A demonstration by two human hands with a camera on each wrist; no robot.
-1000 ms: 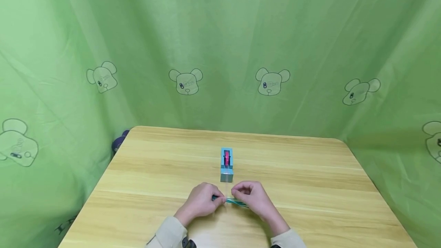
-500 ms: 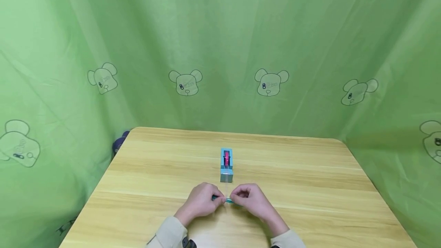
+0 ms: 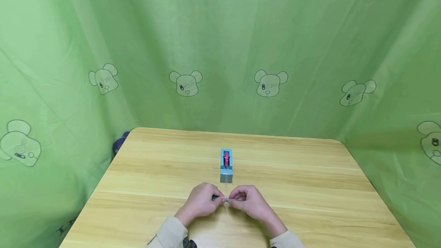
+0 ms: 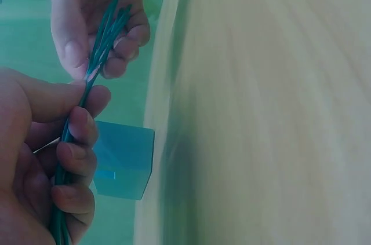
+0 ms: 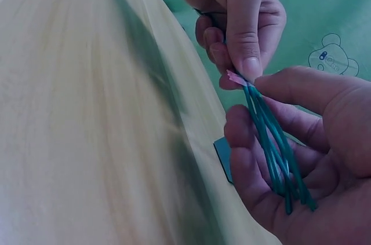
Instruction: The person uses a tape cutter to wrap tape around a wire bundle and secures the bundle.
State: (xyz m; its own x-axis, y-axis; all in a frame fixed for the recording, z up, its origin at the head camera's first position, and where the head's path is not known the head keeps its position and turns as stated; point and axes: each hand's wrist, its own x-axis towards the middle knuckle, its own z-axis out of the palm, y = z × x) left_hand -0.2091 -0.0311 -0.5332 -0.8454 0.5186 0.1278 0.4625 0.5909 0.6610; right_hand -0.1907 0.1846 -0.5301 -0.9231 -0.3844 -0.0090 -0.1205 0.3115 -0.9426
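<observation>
A bundle of thin green strands (image 5: 271,135) spans both hands, low over the table. My left hand (image 3: 203,201) grips one end, its curled fingers around the strands, with thumb and index finger pinching near the middle. Close against it, my right hand (image 3: 250,202) pinches the bundle with its thumb; the loose strand ends lie over its palm in the right wrist view. Between the fingertips a small pinkish-looking piece of tape (image 5: 236,78) sits at the strands. A clear tape strip (image 3: 226,189) runs from the blue tape dispenser (image 3: 226,176) to the bundle.
The dispenser holds a pink-cored roll (image 3: 226,159) and stands just beyond the hands on the wooden table (image 3: 293,167). Green curtains (image 3: 227,33) with bear-head prints surround the table on the back and sides.
My right hand has moved slightly left and down, closing onto the bundle beside the left fingertips, so less of the strands shows. The left hand and the dispenser have stayed put.
</observation>
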